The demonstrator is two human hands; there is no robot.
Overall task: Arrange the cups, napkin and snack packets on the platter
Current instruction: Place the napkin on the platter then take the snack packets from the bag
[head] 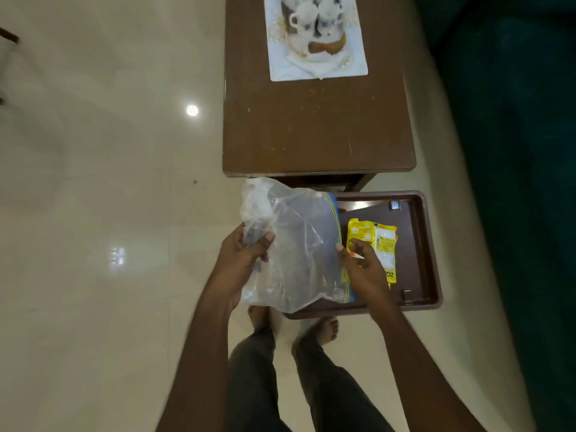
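I stand over a brown platter (420,244) that is below the near end of the table. My left hand (246,254) grips a clear zip bag (299,244) by its left side. At the bag's blue-zipped mouth, my right hand (358,263) pinches yellow snack packets (383,241), which lie over the platter. On the far end of the brown table (311,129), white cups (314,14) and a white napkin (308,62) rest on a white tray (358,57) with a brown snack on it.
Glossy cream floor tiles (109,213) spread to the left. A dark teal sofa (514,151) runs along the right side. My bare feet (318,332) are just under the platter's near edge.
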